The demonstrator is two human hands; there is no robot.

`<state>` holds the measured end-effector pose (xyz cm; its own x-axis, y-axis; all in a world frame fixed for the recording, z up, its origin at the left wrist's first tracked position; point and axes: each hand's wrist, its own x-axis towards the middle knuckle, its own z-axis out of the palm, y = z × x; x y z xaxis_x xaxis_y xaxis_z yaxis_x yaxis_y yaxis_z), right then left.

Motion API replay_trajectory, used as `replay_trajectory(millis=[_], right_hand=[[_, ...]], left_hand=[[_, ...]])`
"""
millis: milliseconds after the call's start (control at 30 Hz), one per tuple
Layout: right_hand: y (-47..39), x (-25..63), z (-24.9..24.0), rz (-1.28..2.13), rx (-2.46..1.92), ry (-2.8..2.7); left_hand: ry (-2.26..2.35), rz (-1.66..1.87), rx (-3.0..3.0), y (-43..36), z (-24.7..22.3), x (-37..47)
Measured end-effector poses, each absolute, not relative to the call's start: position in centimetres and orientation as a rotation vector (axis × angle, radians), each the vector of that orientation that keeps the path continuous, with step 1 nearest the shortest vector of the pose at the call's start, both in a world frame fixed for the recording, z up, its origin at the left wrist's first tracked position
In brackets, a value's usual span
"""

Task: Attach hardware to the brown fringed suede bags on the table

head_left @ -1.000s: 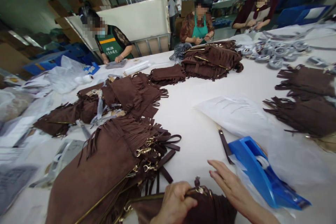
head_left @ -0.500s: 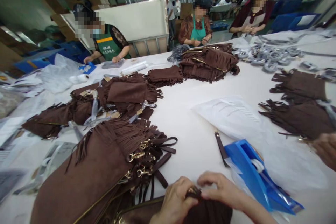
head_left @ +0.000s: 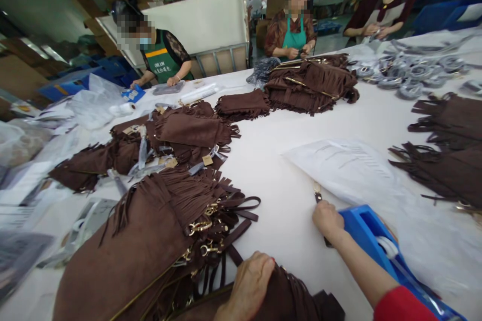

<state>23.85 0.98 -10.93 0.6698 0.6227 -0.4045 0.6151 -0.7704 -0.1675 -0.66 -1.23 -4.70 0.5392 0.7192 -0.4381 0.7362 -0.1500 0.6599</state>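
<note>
At the bottom of the head view, my left hand (head_left: 249,283) is closed over the top edge of a brown fringed bag (head_left: 291,293); its fingertips are partly hidden. Out to the right, my right hand (head_left: 328,220) is closed round a short dark brown strap (head_left: 318,196) with a gold clip at its far end. Just right of that hand stands a blue tape dispenser (head_left: 367,233). A stack of larger brown fringed bags (head_left: 124,246) with gold clips and loose straps lies left of my left hand.
Beyond the hands lie a white plastic bag (head_left: 339,160), a pile of brown bags (head_left: 309,85), and more fringed bags (head_left: 448,170) at right. Coiled, wrapped straps (head_left: 410,72) lie at the far right. Several co-workers, one in a green apron (head_left: 163,60), are across the white table (head_left: 263,160).
My right hand has left the bag's edge, reached forward and right, and taken hold of the short strap on the table. My left hand stays on the bag. The view has shifted slightly.
</note>
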Motion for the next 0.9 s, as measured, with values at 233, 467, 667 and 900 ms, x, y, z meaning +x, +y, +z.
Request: replay_trajectory(millis=[233, 467, 667, 900], right_hand=[[-0.8, 23.2, -8.4, 1.155, -2.242, -1.242], [-8.1, 16.7, -5.1, 1.392, -1.787, -1.279], [-11.7, 15.8, -5.1, 1.126, -1.832, -1.531], [-11.3, 13.8, -3.2, 1.021, -1.759, -1.348]], left_hand=[[1.18, 0.023, 1.874, -1.3, -5.5, -0.6], [1.243, 0.4, 1.647, -1.0, -5.3, -0.4], [1.176, 0.653, 0.845, -1.1, -4.0, 0.4], [0.945, 0.637, 0.615, -3.4, -2.0, 1.4]])
